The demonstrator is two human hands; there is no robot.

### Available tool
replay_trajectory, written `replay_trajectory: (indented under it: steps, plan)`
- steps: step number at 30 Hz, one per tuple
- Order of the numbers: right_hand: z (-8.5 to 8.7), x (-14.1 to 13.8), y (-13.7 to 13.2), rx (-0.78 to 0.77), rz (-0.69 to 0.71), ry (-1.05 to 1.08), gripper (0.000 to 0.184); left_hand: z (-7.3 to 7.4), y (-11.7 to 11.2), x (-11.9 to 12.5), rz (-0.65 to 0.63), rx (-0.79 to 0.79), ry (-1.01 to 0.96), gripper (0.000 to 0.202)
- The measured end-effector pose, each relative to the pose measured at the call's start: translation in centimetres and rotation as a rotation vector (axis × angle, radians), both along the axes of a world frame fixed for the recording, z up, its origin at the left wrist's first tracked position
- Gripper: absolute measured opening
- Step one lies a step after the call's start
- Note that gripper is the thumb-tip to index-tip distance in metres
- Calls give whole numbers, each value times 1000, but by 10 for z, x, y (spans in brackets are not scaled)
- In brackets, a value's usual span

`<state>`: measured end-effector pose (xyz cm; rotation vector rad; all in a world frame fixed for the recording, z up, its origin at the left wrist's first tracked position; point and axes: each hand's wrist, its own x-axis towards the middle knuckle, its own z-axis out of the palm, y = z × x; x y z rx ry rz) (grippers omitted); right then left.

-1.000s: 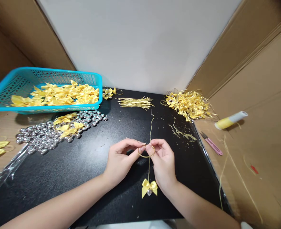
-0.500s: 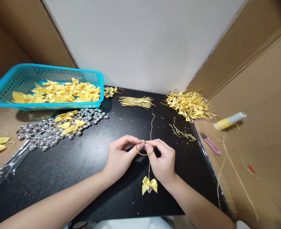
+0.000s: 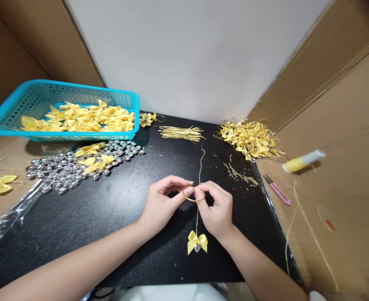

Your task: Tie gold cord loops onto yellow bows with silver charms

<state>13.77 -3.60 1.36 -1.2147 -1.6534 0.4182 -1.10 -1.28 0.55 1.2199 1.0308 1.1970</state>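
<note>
Both hands meet at the near middle of the black table [image 3: 109, 209]: your left hand [image 3: 159, 205] and right hand [image 3: 217, 211] pinch a gold cord loop [image 3: 194, 195], with its yellow bow [image 3: 197, 242] lying just nearer.

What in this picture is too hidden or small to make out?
Head view only.
1. Whether the gold cord is knotted: fingertips of the left hand and right hand cover the crossing.
2. The bead under the yellow bow: too small.
3. The clear bag: cut off by the left edge.
</note>
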Motion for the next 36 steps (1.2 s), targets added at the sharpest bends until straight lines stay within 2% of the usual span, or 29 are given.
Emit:
replay_trajectory:
  steps: [9,15,17,21,23,27,32,36]
  plan:
    - [1,1,-1,-6,5,1,19,0,-3,-4,-59,115,157,8]
    - [7,5,1,-25,-8,-17,20,1,3,-4,-91,116,200,13]
    - [10,11,-7,-75,-19,-24,20,4,2,-9,-154,142,349,17]
    - [7,21,-44,-313,-20,-69,22,12,-14,-22,-494,261,759,13]
    - [0,22,-64,-421,-5,-103,22,14,-27,-23,-528,325,889,19]
    - [-14,20,-86,-328,-18,-271,22,13,-42,-15,-567,373,989,17]
    - [-21,16,-86,-254,-58,-334,21,6,-44,-6,-598,443,996,14]
    - [-23,15,-88,-241,-85,-324,22,4,-45,-4,-621,415,1029,16]
